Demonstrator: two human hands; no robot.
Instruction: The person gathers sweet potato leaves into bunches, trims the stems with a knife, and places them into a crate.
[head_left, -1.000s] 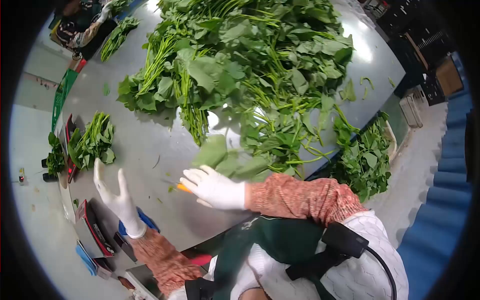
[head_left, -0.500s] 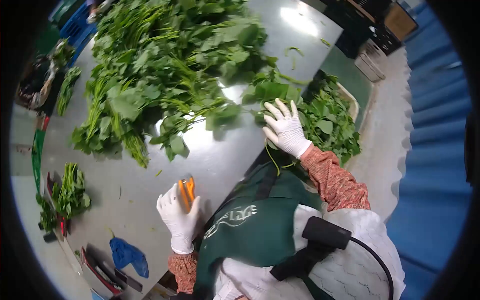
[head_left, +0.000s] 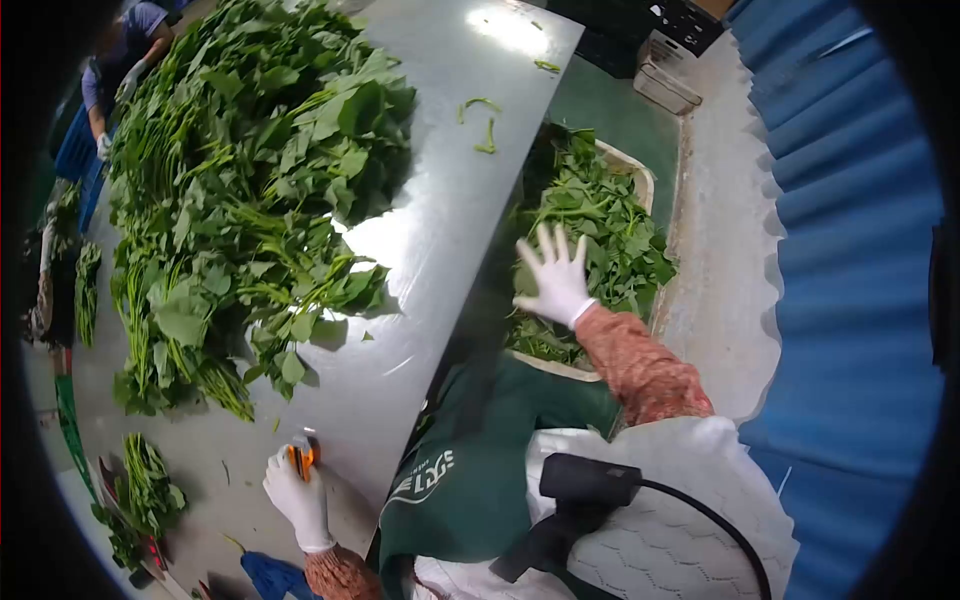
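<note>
My left hand (head_left: 298,500), in a white glove, is closed around a small orange tool (head_left: 302,456) with a metal tip, just above the table's near part; its exact kind is partly hidden by the fingers. My right hand (head_left: 557,282), also gloved, is open with fingers spread and nothing in it. It hovers over a bin (head_left: 640,172) filled with loose leafy green stems (head_left: 605,225) beside the table. A large heap of leafy greens (head_left: 250,150) lies on the metal table (head_left: 440,190) ahead of my left hand.
A small bunch of greens (head_left: 150,485) and a blue cloth or bag (head_left: 275,577) lie on the left. Cut stems (head_left: 486,138) sit near the table's right edge. A person (head_left: 125,60) stands at the far left. Blue curtain (head_left: 850,300) hangs along the right.
My view has shifted right. My right hand has gone from leaves at the table edge to over the bin, its fingers now spread wider. The left hand still grips the orange tool.
</note>
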